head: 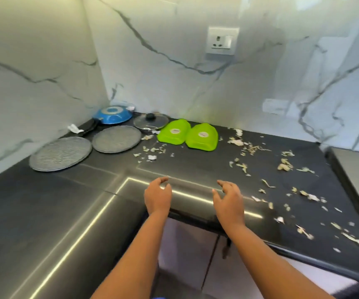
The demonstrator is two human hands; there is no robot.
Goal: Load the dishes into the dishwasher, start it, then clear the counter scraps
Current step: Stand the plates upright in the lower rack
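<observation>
Hovering over the dark counter (pixel 44 212) near its front edge, our left hand (pixel 157 197) and right hand (pixel 229 201) hang empty, fingers loosely curled, apart from each other and touching nothing. Dishes sit along the back corner: two grey plates (pixel 61 153) side by side, a blue pan (pixel 112 115) upside down behind them, a glass lid (pixel 150 123) just beside it. Two green containers (pixel 187 134), inverted and touching, lie right of the lid. Pale scraps (pixel 284 165) scatter across the counter's right half, some near the plates. A wall socket (pixel 221 41) is on the marble backsplash.
</observation>
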